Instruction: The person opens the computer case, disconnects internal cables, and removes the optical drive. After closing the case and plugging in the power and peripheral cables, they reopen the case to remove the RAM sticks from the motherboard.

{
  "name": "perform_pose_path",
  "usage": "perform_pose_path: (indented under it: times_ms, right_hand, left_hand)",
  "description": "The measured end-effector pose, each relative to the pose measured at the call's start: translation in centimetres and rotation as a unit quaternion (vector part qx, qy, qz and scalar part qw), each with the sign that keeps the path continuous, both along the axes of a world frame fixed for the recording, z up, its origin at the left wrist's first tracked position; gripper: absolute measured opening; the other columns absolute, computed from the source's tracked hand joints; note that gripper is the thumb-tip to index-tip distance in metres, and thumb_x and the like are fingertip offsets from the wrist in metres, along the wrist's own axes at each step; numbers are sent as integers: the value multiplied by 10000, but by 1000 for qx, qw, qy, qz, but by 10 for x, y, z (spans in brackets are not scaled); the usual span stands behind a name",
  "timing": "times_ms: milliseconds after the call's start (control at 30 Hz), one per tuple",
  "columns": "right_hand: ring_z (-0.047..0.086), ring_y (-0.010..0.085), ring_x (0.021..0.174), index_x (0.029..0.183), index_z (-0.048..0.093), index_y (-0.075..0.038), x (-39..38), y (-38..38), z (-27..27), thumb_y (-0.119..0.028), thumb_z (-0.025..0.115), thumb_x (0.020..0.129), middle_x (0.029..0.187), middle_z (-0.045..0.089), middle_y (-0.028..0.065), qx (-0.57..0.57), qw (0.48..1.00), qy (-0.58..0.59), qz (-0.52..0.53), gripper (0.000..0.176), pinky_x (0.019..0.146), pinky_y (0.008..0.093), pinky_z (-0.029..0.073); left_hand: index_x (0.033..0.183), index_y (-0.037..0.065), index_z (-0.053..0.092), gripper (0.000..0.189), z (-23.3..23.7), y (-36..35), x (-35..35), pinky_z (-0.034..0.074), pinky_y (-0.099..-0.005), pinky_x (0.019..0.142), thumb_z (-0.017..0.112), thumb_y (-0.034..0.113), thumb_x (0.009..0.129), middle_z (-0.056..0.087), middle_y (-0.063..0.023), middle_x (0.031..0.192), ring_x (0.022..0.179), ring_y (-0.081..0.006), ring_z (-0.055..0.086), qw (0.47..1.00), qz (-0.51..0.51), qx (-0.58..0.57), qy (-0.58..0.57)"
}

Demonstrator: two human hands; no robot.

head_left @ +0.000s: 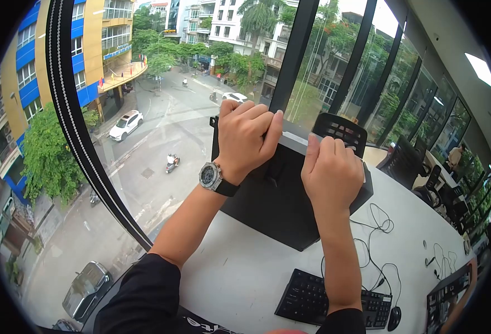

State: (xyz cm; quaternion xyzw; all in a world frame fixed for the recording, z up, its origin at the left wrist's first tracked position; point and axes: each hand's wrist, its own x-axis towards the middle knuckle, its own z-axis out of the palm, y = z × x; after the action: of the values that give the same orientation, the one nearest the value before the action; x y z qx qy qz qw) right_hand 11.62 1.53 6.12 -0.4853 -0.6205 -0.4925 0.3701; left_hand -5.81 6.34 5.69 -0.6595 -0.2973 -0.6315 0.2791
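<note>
A large black box-like case (273, 203) stands on the white table, its near face toward me. My left hand (249, 136), with a watch (209, 176) on the wrist, is closed at the case's upper left part, thumb toward the right. Further right, my right hand (333, 172) is closed too, at the case's upper right part with the thumb pointing up. The fingertips of both hands are hidden, so what they grip, if anything, cannot be made out.
A black keyboard (304, 296), a mouse (394, 318) and loose cables (369, 261) lie on the white table (228, 273). Beyond the case is a chair back (340, 132). Window glass borders the left side. Someone's arm (461, 298) and a dark device (448, 295) show at lower right.
</note>
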Motion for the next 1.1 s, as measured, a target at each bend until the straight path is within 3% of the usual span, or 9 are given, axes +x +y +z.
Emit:
perform_pose_path:
  times_ms: [200,267,333,400,567,667,767,900,1100]
  right_hand:
    - [542,224,684,737,491,-120,1,-5,-7,-394,609,977,728,502,43,6,1000,-10,21,383,641,369,420]
    - [591,245,825,864,574,-103,5,-13,-18,-400,625,955,863,587,63,-60,998,0,15,314,754,383,448]
    - [604,292,1060,1115,637,-66,9,-12,-34,-412,629,944,1103,641,109,42,996,-41,63,386,952,440,447]
    - [439,362,1398,1483,489,-55,11,-24,-58,-424,631,941,1492,494,173,-20,998,-36,36,671,1195,530,286]
    - [321,317,1514,1574,379,-88,26,-40,-135,-406,619,954,1646,335,141,-143,980,-132,45,737,1231,534,224]
    - [351,291,1495,1439,559,-78,43,-71,-178,-352,622,955,1583,438,135,-244,925,-262,129,559,1238,514,228]
    - [396,258,1469,1277,654,-53,56,-80,-195,-314,601,966,1498,530,129,-399,853,-238,238,409,1238,476,249]
    - [497,269,1370,1101,699,-43,65,-104,-179,-284,617,949,1349,633,129,-413,848,-198,267,297,1209,467,301]
    - [663,306,1007,894,722,-44,124,-128,-118,-183,706,866,996,731,119,-343,904,-79,243,143,949,420,499]
  left_hand:
    - [899,68,662,151,-30,-11,-1,378,-409,873,589,192,945,643,-62,889,859,-256,604,999,32,-25,8]
    - [1167,42,639,303,-38,-18,-2,314,-487,1118,566,250,959,644,-109,1174,1172,-323,574,999,25,-15,42]
    - [1232,45,602,354,-48,-13,-1,253,-514,1171,564,273,963,607,-121,1253,1263,-338,516,998,33,-30,44]
    - [1297,49,565,412,-55,-15,-1,192,-541,1223,562,296,967,570,-133,1332,1354,-353,458,997,36,-49,46]
    - [1353,42,504,522,-51,-28,-4,204,-551,1223,611,362,954,520,-148,1375,1376,-362,422,994,66,-45,75]
    - [1344,42,509,563,-44,-44,-10,232,-545,1217,672,378,923,528,-155,1358,1357,-361,437,992,69,-58,90]
    - [1328,51,522,530,-36,-54,-17,266,-514,1209,704,310,904,544,-151,1339,1324,-359,460,988,61,-79,120]
    - [1296,48,552,523,-30,-58,-16,287,-499,1204,744,249,852,570,-140,1290,1291,-355,482,986,51,-111,117]
    - [1271,44,554,510,-34,-62,-7,265,-533,1214,716,195,812,573,-142,1279,1297,-356,485,992,36,-98,69]
